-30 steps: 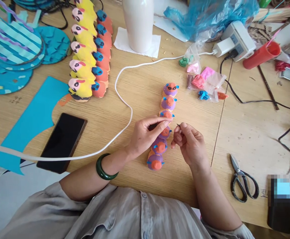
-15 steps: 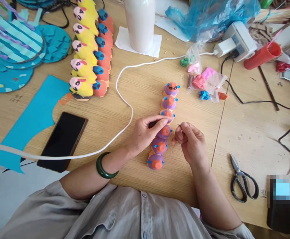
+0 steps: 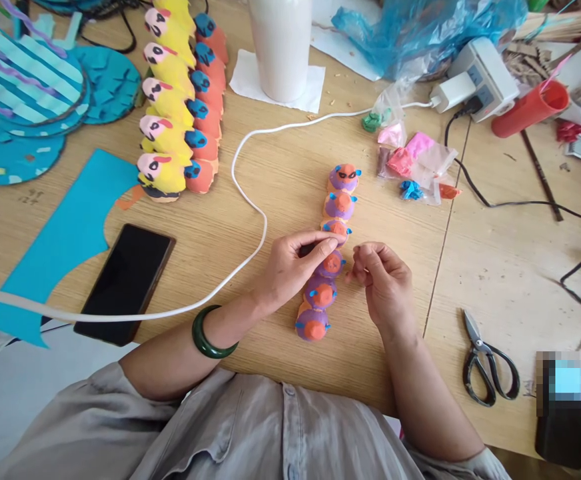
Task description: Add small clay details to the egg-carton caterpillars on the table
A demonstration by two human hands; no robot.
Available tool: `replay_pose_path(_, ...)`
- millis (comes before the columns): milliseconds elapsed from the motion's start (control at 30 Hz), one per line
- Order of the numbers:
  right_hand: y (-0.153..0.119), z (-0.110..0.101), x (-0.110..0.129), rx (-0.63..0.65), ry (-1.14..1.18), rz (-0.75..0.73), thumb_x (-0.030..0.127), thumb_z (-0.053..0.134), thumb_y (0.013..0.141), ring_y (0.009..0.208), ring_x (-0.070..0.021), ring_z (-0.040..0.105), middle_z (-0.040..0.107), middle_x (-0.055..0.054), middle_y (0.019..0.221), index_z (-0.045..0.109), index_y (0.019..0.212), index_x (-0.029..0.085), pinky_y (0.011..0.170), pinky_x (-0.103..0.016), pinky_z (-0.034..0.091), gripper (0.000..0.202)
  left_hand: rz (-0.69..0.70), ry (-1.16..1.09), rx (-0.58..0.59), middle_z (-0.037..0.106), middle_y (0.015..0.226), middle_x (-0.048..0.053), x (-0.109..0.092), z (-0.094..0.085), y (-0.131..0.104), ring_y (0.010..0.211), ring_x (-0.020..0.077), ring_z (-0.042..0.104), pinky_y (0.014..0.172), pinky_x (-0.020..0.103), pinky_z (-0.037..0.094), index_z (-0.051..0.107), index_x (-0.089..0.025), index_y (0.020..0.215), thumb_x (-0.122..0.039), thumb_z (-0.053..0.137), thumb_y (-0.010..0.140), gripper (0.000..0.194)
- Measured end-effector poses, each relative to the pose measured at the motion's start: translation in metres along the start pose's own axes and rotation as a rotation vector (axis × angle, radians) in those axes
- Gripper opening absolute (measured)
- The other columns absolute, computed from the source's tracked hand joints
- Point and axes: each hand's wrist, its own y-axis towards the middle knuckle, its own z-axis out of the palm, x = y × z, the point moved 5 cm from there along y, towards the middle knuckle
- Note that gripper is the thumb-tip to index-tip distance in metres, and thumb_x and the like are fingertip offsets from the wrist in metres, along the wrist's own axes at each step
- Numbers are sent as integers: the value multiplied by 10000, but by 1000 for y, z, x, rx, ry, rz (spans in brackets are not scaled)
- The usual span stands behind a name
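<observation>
A strip of joined egg-carton cups (image 3: 321, 295) lies lengthwise in front of me, purple with orange lumps and small blue side pieces. Its far cup (image 3: 344, 176) bears black eye-like marks. My left hand (image 3: 295, 267) reaches over the strip's middle from the left, thumb and forefinger closed together. A black lump (image 3: 306, 251) shows partly between them; the fingers hide the rest. Just right of the strip, my right hand (image 3: 384, 283) is closed in a pinch, thumb against forefinger. Whatever sits between those fingertips is too small to make out.
Yellow cup strips (image 3: 168, 127) and orange ones (image 3: 205, 127) lie at the far left. A white cable (image 3: 250, 213) crosses the table near a phone (image 3: 128, 277). Bagged coloured clay (image 3: 410, 163) lies far right, black-handled scissors (image 3: 485, 363) near right. A white container (image 3: 283, 53) stands behind.
My right hand's fingers have shifted slightly up and curled; the small dark bit at its fingertips no longer shows. My left hand and the strip stay in place.
</observation>
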Motion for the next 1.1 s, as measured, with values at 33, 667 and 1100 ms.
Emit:
replay_pose_path(33,0,0,0,-2,-3,1,477,825,805,488,-78,440,497,63,563,720,728,211,509,-240,507,296,-1,8,0,827,1069,32,0,0,0,1032,175,762,927,270,587,825,-219,1010,-340,715,937,179)
replay_pose_path(667,-2,7,-2,73,0,63,533,808,807,461,-78,433,438,73,492,722,674,207,485,-242,426,363,122,173,59,817,1031,54,-11,5,-2,943,172,743,842,272,580,819,-207,1020,-255,685,933,167)
replay_pose_path(1100,-5,11,-1,124,-44,43,561,749,864,508,-101,535,490,53,535,615,611,207,537,-263,434,456,90,156,69,774,862,31,-7,6,-3,785,144,684,719,256,540,806,-201,926,-345,757,886,157)
